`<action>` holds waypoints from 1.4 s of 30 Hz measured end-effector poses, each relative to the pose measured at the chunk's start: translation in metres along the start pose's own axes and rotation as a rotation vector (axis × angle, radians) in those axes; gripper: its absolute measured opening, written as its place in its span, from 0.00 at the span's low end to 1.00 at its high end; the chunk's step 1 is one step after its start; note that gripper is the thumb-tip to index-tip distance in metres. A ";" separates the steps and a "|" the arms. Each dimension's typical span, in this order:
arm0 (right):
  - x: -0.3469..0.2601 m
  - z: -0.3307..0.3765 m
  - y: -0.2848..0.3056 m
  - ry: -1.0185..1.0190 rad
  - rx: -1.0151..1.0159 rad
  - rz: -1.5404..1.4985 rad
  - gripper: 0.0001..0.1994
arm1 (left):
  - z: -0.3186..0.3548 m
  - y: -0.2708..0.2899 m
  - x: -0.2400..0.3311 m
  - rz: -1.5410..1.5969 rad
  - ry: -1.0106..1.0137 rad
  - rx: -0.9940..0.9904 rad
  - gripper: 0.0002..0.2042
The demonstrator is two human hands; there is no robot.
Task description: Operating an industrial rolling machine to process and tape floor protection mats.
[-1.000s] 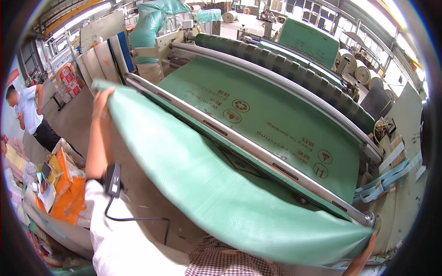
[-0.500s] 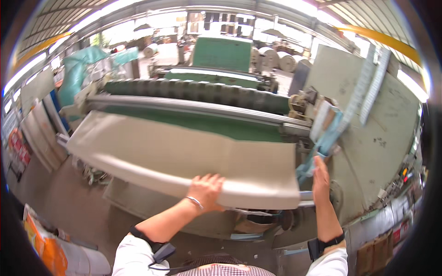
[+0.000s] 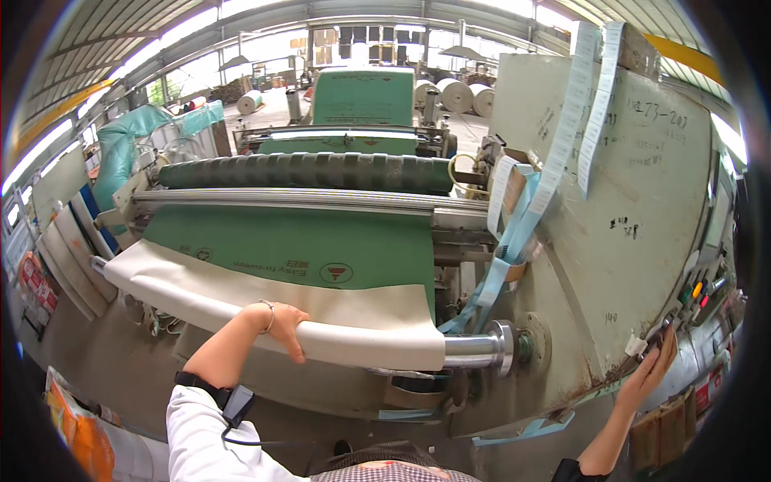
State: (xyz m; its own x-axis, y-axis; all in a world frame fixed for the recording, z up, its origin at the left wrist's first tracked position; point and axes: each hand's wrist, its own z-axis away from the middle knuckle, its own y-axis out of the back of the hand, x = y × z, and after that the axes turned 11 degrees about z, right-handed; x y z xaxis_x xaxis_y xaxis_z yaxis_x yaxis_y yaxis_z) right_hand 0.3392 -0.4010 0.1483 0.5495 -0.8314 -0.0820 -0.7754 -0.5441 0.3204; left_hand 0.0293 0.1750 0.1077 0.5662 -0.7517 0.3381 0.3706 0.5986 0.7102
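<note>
My left hand (image 3: 283, 325) rests over a cream-coloured sheet roll (image 3: 377, 344), fingers laid across its top and front, not closed round it. The roll is wound on a metal shaft (image 3: 474, 351) at the machine's front. Its loose upper edge lies over a green printed sheet (image 3: 321, 245) that comes down from the metal bars. My right hand (image 3: 649, 371) is out at the far right, fingers stretched, against a small dark control part (image 3: 658, 337) on the machine's edge. Part of that contact is hidden.
A grey-green side panel (image 3: 578, 305) stands right of the shaft, with blue and white paper strips (image 3: 554, 161) hanging on it. Coloured buttons (image 3: 697, 291) sit at the far right. A dark banded roller (image 3: 313, 171) lies behind the bars. Orange sacks (image 3: 76, 426) are at lower left.
My right hand has moved from beside the roll's right end outward to the controls. The cream sheet's flap has dropped toward me, baring the green sheet. My left hand stays on the roll.
</note>
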 end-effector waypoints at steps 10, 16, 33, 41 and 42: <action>-0.045 -0.004 0.022 0.133 0.173 0.208 0.20 | -0.002 -0.001 -0.006 0.013 -0.037 -0.021 0.42; -0.296 0.079 -0.062 0.689 -0.617 -0.674 0.27 | -0.008 0.006 -0.015 0.079 -0.091 -0.098 0.44; -0.494 0.057 -0.141 0.831 -1.865 -0.652 0.40 | 0.004 -0.163 -0.083 1.413 -0.553 -0.448 0.28; -0.481 0.078 -0.152 0.687 -1.680 -0.867 0.44 | -0.051 -0.174 -0.004 2.455 -0.976 0.148 0.32; -0.481 0.075 -0.148 0.683 -1.678 -0.864 0.44 | -0.052 -0.174 -0.002 2.453 -0.979 0.142 0.32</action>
State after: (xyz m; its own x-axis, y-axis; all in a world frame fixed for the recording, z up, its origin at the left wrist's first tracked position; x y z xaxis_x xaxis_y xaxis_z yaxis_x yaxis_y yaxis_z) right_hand 0.1662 0.0713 0.0692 0.8675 -0.0655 -0.4931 0.4918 0.2610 0.8306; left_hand 0.0021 0.0872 -0.0486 -0.5436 0.8242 0.1587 -0.0461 0.1595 -0.9861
